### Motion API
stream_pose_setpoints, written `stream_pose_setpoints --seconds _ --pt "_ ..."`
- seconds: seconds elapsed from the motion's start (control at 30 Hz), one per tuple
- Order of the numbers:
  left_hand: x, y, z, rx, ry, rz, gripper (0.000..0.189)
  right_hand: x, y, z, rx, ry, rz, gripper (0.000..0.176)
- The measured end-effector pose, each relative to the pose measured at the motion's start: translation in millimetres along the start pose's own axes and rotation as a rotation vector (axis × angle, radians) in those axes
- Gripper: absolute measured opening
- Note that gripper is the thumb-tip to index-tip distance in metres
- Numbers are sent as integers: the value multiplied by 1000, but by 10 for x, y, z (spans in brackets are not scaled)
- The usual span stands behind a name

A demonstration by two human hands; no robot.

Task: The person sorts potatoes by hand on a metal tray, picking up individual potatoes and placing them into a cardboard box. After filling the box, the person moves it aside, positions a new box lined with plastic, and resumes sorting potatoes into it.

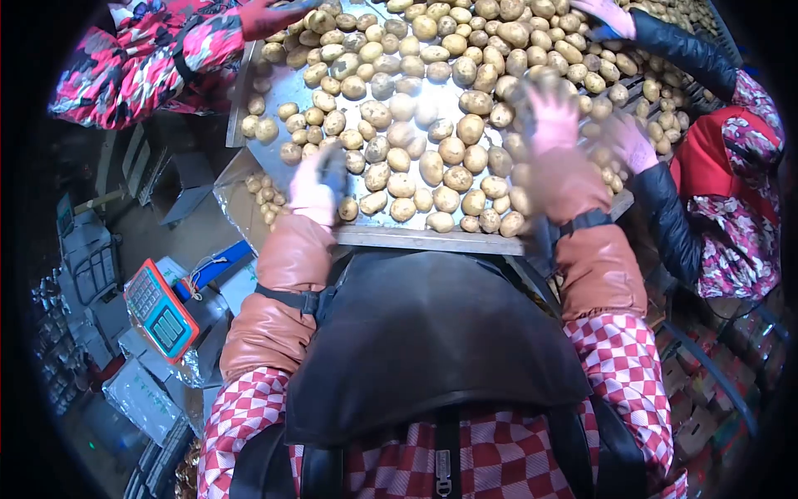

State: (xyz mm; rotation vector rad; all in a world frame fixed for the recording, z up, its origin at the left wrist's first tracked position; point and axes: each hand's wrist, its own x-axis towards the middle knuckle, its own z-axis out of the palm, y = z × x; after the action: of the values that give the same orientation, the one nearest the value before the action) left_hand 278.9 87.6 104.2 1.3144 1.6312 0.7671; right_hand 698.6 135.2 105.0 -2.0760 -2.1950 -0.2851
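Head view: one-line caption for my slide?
Gloved left hand and blurred right hand over potatoes on a metal table.

The left hand [314,188] and right hand [553,118] overlie potatoes [432,166].

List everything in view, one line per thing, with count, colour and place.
potatoes: many, yellow-brown, spread over the table
table: one, grey metal, in front of the person
scale: one, orange frame with blue face, lower left, below the table
co-worker at top left: one, red and black patterned sleeve, reaching over the table's far corner
co-worker on the right: one, red and patterned clothes, dark sleeves, pink gloves, reaching over the potatoes
apron: one, black, on the person's front
left hand: one, pink glove, at the table's near edge among the potatoes
right hand: one, pink glove, blurred, fingers spread above the potatoes
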Motion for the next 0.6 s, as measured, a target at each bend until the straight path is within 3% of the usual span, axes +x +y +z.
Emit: stream_pose_setpoints --seconds 0.03,0.07,0.13,0.2,0.27,0.33,0.4,0.47,0.5,0.53,0.6 --pt "-84 215 13 330 -98 324 37 29 153 75 38 35 119 52" --pt "-87 357 114 570 -195 514 36 13 320 126 72 71 237 54" --pt "-114 545 374 710 -359 560 32 -72 558 80 68 67 278 60" --pt "-133 772 654 1056 -419 314 33 -313 579 -71 272 148 209 61" --pt "35 845 892 927 -504 100 39 -602 462 -242 557 245 191 58" --pt "65 844 1044 1036 -477 187 34 -945 364 -199 687 148 403 48" --pt "205 730 1084 1040 -466 213 31 -1129 209 -325 581 124 423 44" --pt "333 628 1004 763 -457 233 29 -1231 149 -181 595 97 392 43" --pt "364 769 912 846 -528 289 28 -1288 106 -87 607 71 359 41" --pt "368 916 809 767 -594 147 33 -1339 86 -8 617 44 324 40" --pt "314 968 645 544 -455 -243 41 -1119 -429 -632 977 -40 548 39"
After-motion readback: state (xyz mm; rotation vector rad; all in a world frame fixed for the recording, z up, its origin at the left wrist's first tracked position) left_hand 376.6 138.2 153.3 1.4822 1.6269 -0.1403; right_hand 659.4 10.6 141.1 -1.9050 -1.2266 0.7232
